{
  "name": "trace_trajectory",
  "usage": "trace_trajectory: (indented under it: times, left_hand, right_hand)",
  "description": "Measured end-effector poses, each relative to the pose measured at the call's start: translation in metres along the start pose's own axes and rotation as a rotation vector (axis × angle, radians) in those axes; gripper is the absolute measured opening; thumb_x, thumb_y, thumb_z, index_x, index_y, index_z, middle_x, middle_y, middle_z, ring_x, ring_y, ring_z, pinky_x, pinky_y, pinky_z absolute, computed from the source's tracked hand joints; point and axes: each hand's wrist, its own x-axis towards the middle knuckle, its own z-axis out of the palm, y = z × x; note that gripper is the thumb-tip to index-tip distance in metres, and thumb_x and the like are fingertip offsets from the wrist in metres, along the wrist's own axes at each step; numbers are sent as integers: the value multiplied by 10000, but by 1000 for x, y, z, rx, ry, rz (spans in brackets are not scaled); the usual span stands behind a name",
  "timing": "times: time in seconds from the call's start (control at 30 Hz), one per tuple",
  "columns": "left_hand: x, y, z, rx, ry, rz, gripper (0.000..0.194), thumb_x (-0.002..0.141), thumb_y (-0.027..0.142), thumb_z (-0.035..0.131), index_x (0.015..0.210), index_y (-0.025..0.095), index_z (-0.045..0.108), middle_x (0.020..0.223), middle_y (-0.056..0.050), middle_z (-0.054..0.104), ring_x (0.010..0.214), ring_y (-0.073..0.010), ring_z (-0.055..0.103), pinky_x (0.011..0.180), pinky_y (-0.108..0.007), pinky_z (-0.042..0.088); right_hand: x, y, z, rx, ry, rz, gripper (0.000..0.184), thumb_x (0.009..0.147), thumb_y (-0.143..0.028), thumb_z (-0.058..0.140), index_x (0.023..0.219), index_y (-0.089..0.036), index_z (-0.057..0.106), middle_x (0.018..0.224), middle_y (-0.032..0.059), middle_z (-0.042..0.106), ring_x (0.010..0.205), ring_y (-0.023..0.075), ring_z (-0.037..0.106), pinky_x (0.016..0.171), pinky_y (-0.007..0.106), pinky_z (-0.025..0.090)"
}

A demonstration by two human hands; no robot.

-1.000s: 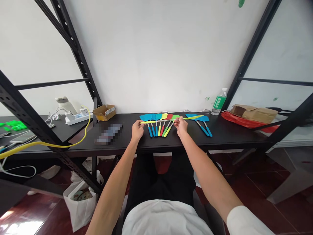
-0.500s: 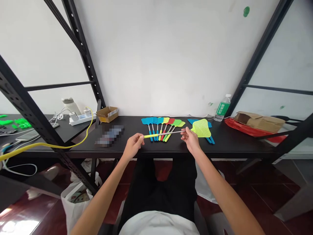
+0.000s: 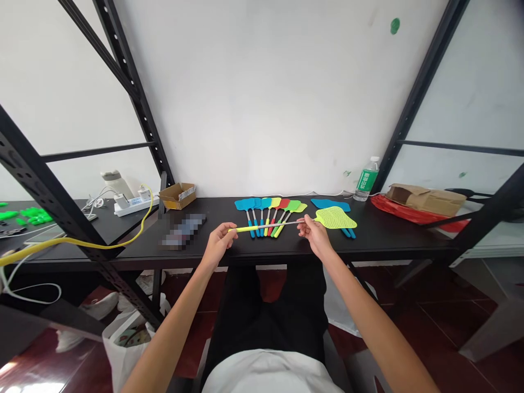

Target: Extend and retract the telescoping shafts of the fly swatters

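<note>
A yellow-green fly swatter (image 3: 336,218) with an extended metal rod is held crosswise above the front of the black table. Its handle end is pinched in my left hand (image 3: 219,240). My right hand (image 3: 314,233) has its fingers closed on the rod close to the perforated head. Behind the rod, several short swatters lie fanned in a row, among them a blue swatter (image 3: 244,204), a red swatter (image 3: 283,204) and a green swatter (image 3: 292,206). Past my right hand, blue swatters (image 3: 331,204) lie partly hidden under the held head.
A small open cardboard box (image 3: 177,195) and a blurred-out item (image 3: 183,231) are on the table's left. At the right stand a water bottle (image 3: 367,179) and a brown carton (image 3: 423,199) on red plastic. A yellow cable (image 3: 135,238) crosses the left rack post.
The held swatter's head has tilted flatter, and its rod slopes slightly differently. Both hands keep their grip. The whole view has shifted a little.
</note>
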Motion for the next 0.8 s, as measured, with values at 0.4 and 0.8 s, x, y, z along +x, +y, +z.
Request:
trace_trajectory:
  times: [0.4, 0.8]
  left_hand:
    - [-1, 0, -4, 284, -242, -25, 563, 906, 629, 487, 656, 160, 672, 464, 50, 279, 437, -92, 224, 492, -270, 179]
    - [-3, 3, -1, 302, -248, 51, 385, 869, 525, 621, 742, 172, 708, 663, -43, 663, 615, -155, 537, 589, -261, 377]
  right_hand:
    - [-3, 0, -3, 55, -124, -46, 406, 735, -578, 781, 819, -181, 750, 729, 53, 704, 599, 120, 579, 554, 247, 454]
    - [-3, 2, -2, 97, 57, -14, 390, 703, -538, 822, 764, -166, 727, 676, 54, 697, 574, 119, 598, 524, 234, 478]
